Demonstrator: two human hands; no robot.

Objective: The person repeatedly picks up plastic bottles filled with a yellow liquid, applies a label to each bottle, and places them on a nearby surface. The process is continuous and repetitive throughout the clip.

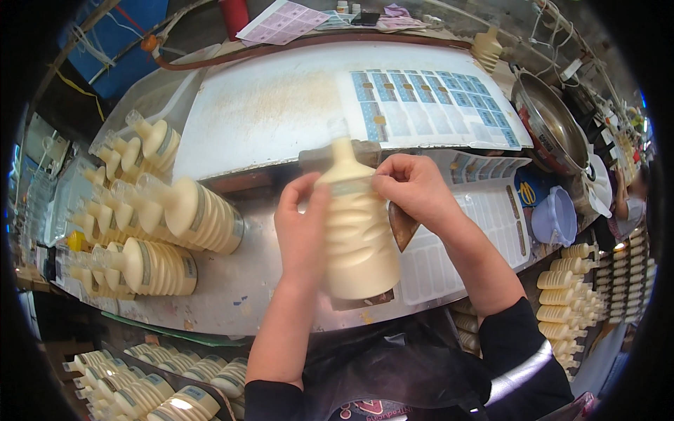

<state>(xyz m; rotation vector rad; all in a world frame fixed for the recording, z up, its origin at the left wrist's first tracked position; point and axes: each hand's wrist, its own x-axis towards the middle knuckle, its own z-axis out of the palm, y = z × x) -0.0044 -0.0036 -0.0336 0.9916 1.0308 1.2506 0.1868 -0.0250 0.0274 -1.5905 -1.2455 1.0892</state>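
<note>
A cream-coloured bottle [358, 238] with a ribbed body and clear neck tip stands in front of me, slightly blurred. My left hand [302, 228] lies along its left side, thumb and fingers curled against the shoulder. Around that shoulder runs a greyish label strip [349, 186]. At the strip's right end, my right hand [413, 188] is closed in a pinch, thumb and forefinger against the bottle. Below the right hand a brown wedge-shaped piece [401, 227] shows beside the bottle. A dark block [312, 160] sits behind the neck, partly hidden.
Several similar bottles [186, 214] stand in rows at left on the metal table [267, 302]. More bottles fill trays [175, 368] below. Blue label sheets [435, 98] lie on the white board [267, 98]. At right are a lilac bucket [554, 216] and metal basin [554, 123].
</note>
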